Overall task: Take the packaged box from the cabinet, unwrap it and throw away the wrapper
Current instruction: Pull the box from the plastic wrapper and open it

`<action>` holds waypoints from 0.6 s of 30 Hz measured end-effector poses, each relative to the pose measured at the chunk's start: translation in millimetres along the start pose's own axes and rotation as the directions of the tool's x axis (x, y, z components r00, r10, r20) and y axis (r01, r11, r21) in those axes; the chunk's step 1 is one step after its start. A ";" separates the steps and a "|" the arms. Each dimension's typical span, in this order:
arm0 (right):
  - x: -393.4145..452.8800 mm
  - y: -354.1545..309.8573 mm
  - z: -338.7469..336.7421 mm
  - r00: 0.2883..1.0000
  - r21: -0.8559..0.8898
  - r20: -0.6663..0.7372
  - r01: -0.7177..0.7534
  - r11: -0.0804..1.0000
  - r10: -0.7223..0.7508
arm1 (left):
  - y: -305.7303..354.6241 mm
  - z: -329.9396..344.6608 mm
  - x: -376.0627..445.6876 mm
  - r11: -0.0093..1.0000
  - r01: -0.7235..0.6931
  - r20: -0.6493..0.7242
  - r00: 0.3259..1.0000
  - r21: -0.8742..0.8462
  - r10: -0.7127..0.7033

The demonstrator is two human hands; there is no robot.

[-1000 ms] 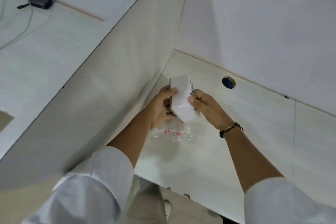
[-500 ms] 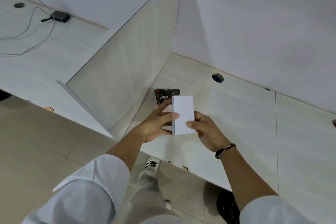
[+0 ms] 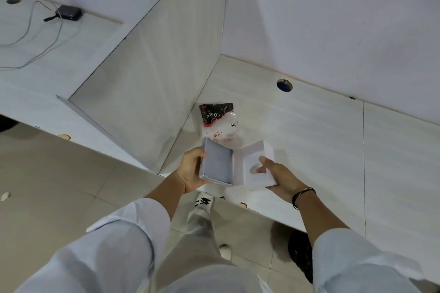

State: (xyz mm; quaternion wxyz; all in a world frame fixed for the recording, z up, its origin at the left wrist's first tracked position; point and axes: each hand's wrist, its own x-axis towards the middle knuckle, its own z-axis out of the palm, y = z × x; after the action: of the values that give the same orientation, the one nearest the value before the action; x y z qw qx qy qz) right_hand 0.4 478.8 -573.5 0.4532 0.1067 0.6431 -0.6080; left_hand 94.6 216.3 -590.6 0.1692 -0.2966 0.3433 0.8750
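A white box is pulled apart into two halves over the desk's front edge. My left hand (image 3: 190,173) grips the box base (image 3: 217,165), which has a grey inside and faces up. My right hand (image 3: 279,177) holds the white box lid (image 3: 254,164) beside it, thumb resting inside the lid. Just behind the box, a crumpled clear plastic wrapper (image 3: 225,132) with red print lies on the desk.
A dark snack packet (image 3: 213,113) lies in the desk corner under the wrapper. A white divider panel (image 3: 147,83) stands to the left. The desk (image 3: 321,145) has a round cable hole (image 3: 284,85). A black adapter (image 3: 69,13) with cables sits on the neighbouring desk.
The closed white box held in both hands has been opened: the lid went right with my right hand, the base stayed in my left. The view tilted down toward the floor.
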 end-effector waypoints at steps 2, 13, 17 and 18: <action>6.4 10.4 -7.9 0.999 0.036 -0.024 -0.024 0.999 0.025 | -1.2 -10.6 6.8 0.979 -0.030 -0.213 0.974 0.202 0.074; 26.9 9.8 5.9 0.756 -0.674 -0.493 -0.020 0.738 -0.430 | 16.6 9.8 72.0 -0.365 0.149 0.116 0.782 0.919 0.612; 27.3 -3.9 22.3 0.748 -0.687 -0.415 0.115 0.718 -0.518 | 25.5 21.1 99.9 -0.569 0.131 0.265 0.786 0.812 0.558; 27.7 -7.4 26.1 0.753 -0.670 -0.410 0.135 0.730 -0.515 | 31.9 25.8 102.6 -0.586 0.138 0.286 0.769 0.799 0.572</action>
State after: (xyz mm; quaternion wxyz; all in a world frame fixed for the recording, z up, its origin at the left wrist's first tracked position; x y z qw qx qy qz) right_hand -8.5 442.7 -584.2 0.1283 0.0133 0.9148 -0.3826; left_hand -10.3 221.4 -624.7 0.0140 -0.0671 0.9966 0.0456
